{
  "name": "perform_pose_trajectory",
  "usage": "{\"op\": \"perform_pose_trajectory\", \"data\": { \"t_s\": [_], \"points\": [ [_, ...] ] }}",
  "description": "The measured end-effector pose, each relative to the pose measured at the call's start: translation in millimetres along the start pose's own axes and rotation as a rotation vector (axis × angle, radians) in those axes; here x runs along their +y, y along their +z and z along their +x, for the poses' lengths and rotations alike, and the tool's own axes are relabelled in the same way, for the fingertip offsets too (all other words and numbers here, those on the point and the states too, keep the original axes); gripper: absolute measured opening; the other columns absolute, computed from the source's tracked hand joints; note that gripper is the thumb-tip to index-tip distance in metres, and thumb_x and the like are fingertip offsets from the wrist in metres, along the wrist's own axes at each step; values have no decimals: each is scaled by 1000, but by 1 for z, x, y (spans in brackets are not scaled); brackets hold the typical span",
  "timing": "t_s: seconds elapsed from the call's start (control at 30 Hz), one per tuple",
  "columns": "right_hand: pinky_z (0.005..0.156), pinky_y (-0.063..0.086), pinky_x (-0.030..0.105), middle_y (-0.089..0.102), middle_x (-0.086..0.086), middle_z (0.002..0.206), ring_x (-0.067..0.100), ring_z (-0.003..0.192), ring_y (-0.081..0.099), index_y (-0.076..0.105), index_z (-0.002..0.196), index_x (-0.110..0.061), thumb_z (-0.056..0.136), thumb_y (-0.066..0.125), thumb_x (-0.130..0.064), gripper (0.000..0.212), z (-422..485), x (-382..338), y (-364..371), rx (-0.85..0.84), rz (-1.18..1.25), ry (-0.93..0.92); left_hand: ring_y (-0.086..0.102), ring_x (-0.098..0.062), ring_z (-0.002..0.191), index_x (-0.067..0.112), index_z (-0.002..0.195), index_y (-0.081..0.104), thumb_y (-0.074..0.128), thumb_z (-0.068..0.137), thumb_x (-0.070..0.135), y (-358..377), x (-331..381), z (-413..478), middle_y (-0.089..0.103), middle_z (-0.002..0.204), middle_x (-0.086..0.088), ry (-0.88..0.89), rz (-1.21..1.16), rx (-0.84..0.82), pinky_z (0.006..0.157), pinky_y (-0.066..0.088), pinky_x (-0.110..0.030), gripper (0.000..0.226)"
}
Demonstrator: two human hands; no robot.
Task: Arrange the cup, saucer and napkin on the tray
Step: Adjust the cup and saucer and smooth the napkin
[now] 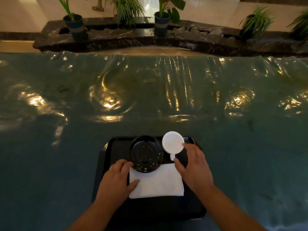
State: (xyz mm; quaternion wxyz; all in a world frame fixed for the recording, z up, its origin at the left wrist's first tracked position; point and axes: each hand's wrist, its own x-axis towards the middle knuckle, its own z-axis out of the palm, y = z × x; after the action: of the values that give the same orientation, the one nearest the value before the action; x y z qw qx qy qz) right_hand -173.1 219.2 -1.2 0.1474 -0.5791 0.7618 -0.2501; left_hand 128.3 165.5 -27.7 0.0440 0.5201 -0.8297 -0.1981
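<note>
- A black tray [103, 165] sits at the lower centre of the frame, on a table under a glossy teal cover [150, 97].
- A black saucer [145, 154] rests on the tray's upper middle, its lower edge overlapping a folded white napkin [156, 182].
- A white cup [172, 142] stands just right of the saucer (handle pointing toward the bottom of the frame).
- The left hand [116, 179] lies at the napkin's left edge, thumb on the paper, fingertips by the saucer's rim; its fingers are loosely curled, gripping nothing visibly.
- The right hand [194, 165] is spread beside the cup, fingertip at its rim, thumb near the handle.
- Potted plants [75, 22] line a dark stone ledge [191, 39] across the top of the frame.
</note>
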Motion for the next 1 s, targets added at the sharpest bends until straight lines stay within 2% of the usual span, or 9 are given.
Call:
{"op": "perform_pose_trajectory", "data": {
  "t_s": [0.1,0.2,0.47,0.67,0.73,0.8,0.87,0.93,1.0],
  "points": [
    [106,47,43,37,-4,158,19,139,41,31,156,-29,90,71,-54,81,31,-5,-1,-149,59,185,50,-30,132,31,145,52,69,79,69,-2,2,11,43,155,-7,-50,43,-57,104,47,-45,78],
    [108,45,41,27,-2,166,22,142,40,24,160,-28,92,68,-57,86,40,-7,7,-279,-28,178,40,-26,141,37,147,46,55,81,79,-1,3,18,37,160,-3,-64,113,-117,111,41,-43,79],
    [98,52,37,31,-2,162,23,134,48,24,158,-29,91,75,-45,86,39,-3,25,-212,-14,150,55,-29,125,31,129,65,65,83,68,-3,-7,25,58,141,-3,-84,109,-36,97,51,-45,59],
    [94,54,40,34,-1,159,23,130,51,21,158,-32,90,76,-46,89,38,-9,29,-178,17,139,53,-28,128,30,136,61,62,84,70,-8,-8,25,55,144,-3,-86,104,-51,100,49,-44,66],
    [93,53,41,38,-4,156,18,130,49,22,158,-33,87,78,-49,91,30,-8,21,-125,45,155,59,-29,117,23,135,60,71,81,66,-9,-9,20,58,137,-5,-94,81,2,91,53,-45,71],
    [93,52,40,50,-3,142,17,124,50,39,148,-29,85,77,-47,75,11,-1,11,-10,12,70,61,-27,97,19,120,63,79,75,62,-6,-9,7,62,116,-5,-27,79,101,76,54,-42,64],
    [93,54,43,58,2,127,23,114,55,53,134,-21,89,70,-45,54,-19,11,9,-7,-134,-169,60,-22,90,24,108,62,72,79,61,6,-6,-10,59,106,0,173,95,134,73,53,-38,48],
    [95,55,46,62,7,127,29,112,61,59,131,-19,90,63,-49,51,-49,22,16,-167,-283,-376,64,-21,94,28,107,63,63,84,61,18,-5,-23,62,111,3,321,116,74,78,56,-38,40],
    [97,55,46,63,8,134,32,118,63,63,134,-24,86,67,-54,57,-64,31,24,-325,-356,-424,67,-21,106,31,110,67,58,83,62,26,-8,-29,67,121,3,314,141,33,86,58,-40,42]
  ]
}}
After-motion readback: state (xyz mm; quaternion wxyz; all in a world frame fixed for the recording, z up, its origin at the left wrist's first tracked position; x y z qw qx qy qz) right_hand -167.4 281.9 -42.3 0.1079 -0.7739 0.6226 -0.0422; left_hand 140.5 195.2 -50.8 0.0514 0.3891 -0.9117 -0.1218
